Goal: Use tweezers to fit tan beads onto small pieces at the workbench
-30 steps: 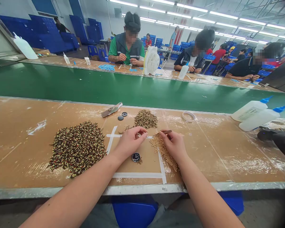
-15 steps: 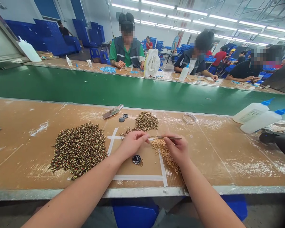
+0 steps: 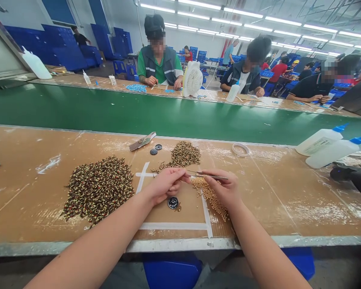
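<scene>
My right hand (image 3: 224, 184) is closed around metal tweezers (image 3: 215, 176), whose tips point left toward my left fingers. My left hand (image 3: 170, 182) is pinched; whatever sits between thumb and forefinger is too small to make out. Below the hands a small round black dish (image 3: 173, 202) rests on the cardboard-brown tabletop. Under and beside my right hand spreads a heap of small tan beads (image 3: 212, 196). On the left lies a large pile of small dark pieces with yellow and red marks (image 3: 100, 188). A smaller pile of similar pieces (image 3: 185, 153) is just beyond my hands.
White tape strips (image 3: 174, 226) mark a frame on the table. Farther back lie two black discs (image 3: 153, 151), a flat brown strip (image 3: 142, 141) and a tape roll (image 3: 240, 150). White bottles (image 3: 319, 141) lean at the right. Beyond the green belt (image 3: 138, 108), co-workers sit near a fan (image 3: 193, 79).
My left hand has turned, its other fingers curling in more beneath the pinch. The tweezers' tips now show apart near my left fingertips. Across the belt, a co-worker's hand has shifted left.
</scene>
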A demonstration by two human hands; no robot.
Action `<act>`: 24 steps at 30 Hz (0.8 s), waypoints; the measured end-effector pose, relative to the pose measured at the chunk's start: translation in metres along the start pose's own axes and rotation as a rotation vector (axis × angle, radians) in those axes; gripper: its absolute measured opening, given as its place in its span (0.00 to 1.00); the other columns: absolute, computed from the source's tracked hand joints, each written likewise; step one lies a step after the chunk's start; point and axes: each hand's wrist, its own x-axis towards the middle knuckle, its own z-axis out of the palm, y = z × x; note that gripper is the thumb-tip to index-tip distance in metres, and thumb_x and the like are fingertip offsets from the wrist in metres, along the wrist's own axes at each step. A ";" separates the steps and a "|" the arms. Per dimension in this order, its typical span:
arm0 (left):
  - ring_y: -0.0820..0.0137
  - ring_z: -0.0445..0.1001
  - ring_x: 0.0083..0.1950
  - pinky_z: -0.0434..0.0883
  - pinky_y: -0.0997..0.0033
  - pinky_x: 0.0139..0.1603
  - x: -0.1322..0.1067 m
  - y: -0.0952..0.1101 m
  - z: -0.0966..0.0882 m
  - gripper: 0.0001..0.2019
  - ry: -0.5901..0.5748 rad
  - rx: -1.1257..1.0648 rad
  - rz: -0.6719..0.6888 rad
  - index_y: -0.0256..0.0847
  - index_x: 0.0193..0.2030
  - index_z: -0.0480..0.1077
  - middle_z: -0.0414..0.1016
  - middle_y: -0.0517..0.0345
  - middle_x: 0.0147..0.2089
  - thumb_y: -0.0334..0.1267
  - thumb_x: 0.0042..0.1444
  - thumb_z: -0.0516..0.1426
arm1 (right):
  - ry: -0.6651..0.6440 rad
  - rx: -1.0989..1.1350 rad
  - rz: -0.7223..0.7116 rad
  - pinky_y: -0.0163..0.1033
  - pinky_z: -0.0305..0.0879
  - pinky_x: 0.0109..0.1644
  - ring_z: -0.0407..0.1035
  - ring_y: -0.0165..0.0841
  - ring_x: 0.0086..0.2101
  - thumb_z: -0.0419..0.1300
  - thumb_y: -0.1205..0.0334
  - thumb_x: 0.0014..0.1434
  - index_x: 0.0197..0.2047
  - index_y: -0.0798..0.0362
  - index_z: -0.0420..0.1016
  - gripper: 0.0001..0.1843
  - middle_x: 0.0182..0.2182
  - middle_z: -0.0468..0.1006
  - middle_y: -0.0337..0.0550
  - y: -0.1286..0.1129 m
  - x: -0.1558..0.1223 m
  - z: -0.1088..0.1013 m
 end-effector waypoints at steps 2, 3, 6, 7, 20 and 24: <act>0.87 0.49 0.17 0.43 0.82 0.17 0.000 -0.001 -0.001 0.17 -0.019 -0.038 -0.021 0.34 0.41 0.74 0.78 0.54 0.38 0.49 0.61 0.64 | 0.018 0.032 0.038 0.43 0.79 0.38 0.80 0.40 0.34 0.69 0.54 0.61 0.44 0.48 0.87 0.11 0.37 0.87 0.48 0.003 0.000 -0.001; 0.87 0.50 0.17 0.43 0.82 0.17 0.000 -0.002 -0.001 0.16 -0.027 -0.045 -0.026 0.34 0.41 0.73 0.77 0.54 0.38 0.49 0.61 0.63 | 0.027 0.049 0.054 0.42 0.77 0.35 0.79 0.38 0.32 0.69 0.54 0.61 0.44 0.48 0.87 0.11 0.36 0.87 0.47 0.005 -0.001 -0.001; 0.87 0.51 0.17 0.44 0.82 0.17 0.000 -0.004 -0.001 0.16 -0.053 -0.031 -0.020 0.35 0.40 0.72 0.76 0.56 0.36 0.49 0.62 0.62 | 0.048 0.083 0.085 0.38 0.70 0.28 0.74 0.33 0.25 0.69 0.53 0.61 0.43 0.49 0.88 0.11 0.30 0.85 0.45 0.009 -0.002 0.000; 0.87 0.51 0.17 0.44 0.82 0.17 0.000 -0.004 -0.001 0.16 -0.060 -0.026 -0.016 0.35 0.40 0.71 0.76 0.57 0.36 0.50 0.63 0.62 | 0.051 0.088 0.094 0.37 0.68 0.26 0.72 0.32 0.24 0.69 0.53 0.60 0.43 0.49 0.88 0.12 0.29 0.84 0.44 0.010 -0.002 0.000; 0.88 0.51 0.17 0.43 0.82 0.17 0.001 -0.005 -0.001 0.16 -0.083 -0.028 -0.024 0.36 0.43 0.72 0.73 0.59 0.37 0.50 0.64 0.62 | 0.060 0.139 0.142 0.37 0.64 0.26 0.67 0.31 0.22 0.69 0.52 0.61 0.43 0.52 0.87 0.13 0.22 0.78 0.41 0.008 -0.003 0.000; 0.87 0.50 0.17 0.43 0.81 0.17 -0.001 -0.003 0.001 0.15 -0.069 -0.016 -0.033 0.36 0.44 0.72 0.74 0.60 0.37 0.49 0.64 0.61 | 0.063 0.104 0.135 0.37 0.64 0.26 0.67 0.31 0.22 0.69 0.51 0.61 0.43 0.52 0.87 0.14 0.21 0.77 0.40 0.008 -0.003 0.000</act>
